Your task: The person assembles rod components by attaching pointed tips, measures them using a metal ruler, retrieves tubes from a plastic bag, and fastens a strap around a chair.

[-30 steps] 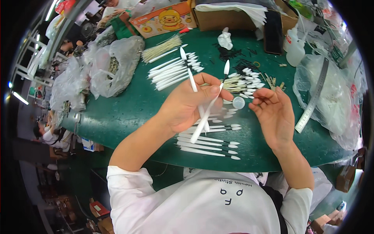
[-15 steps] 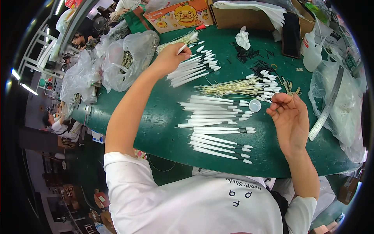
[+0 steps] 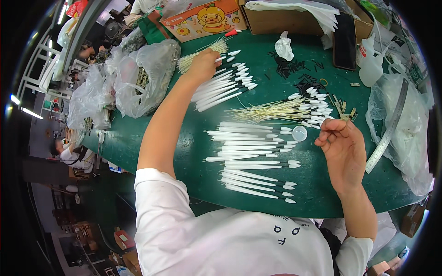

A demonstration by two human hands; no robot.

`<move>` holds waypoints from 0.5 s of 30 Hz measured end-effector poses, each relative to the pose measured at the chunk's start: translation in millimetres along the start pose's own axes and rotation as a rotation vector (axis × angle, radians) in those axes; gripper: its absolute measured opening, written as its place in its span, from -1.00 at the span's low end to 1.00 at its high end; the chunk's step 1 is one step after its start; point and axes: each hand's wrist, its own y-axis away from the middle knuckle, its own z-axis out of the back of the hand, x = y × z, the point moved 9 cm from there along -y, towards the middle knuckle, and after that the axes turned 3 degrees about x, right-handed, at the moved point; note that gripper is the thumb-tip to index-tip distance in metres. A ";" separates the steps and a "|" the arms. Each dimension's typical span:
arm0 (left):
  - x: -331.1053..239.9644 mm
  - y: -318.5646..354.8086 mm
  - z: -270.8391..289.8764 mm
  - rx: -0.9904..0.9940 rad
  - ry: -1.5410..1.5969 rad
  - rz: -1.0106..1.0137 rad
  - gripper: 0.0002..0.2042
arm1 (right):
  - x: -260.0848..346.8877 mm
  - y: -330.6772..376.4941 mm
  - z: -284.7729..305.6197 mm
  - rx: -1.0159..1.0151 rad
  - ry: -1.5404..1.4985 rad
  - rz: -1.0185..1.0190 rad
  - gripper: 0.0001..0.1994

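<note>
My left hand (image 3: 205, 65) reaches to the far left, its fingers closed on a slim white stick (image 3: 221, 59), of which only a short end shows. Just below it lies a row of white sticks (image 3: 221, 92) with black collars and pointed white tips. Beyond it is a bundle of thin pale yellow rods (image 3: 216, 46). My right hand (image 3: 343, 145) hovers over the right side, fingers loosely curled and apart, nothing visible in them. Near its fingertips are a small round clear dish (image 3: 299, 133) and yellow rods with white tips (image 3: 276, 109). Several more white sticks (image 3: 253, 177) lie in front.
Small black tubes (image 3: 294, 64), a crumpled white tissue (image 3: 284, 47) and a dark phone (image 3: 344, 46) are at the back. At right are metal clips (image 3: 343, 108), a squeeze bottle (image 3: 369, 64) and a steel ruler (image 3: 389, 129). Plastic bags (image 3: 147, 78) stand left; boxes (image 3: 205, 20) line the back.
My left hand has shifted slightly left and turned, so less of the white stick shows. The right hand keeps nearly the same pose. The whole view has tilted a little.
</note>
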 end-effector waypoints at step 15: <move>-211.4 95.2 45.1 0.591 1.606 0.208 -0.68 | -4.1 3.8 0.3 0.018 0.167 0.037 -0.85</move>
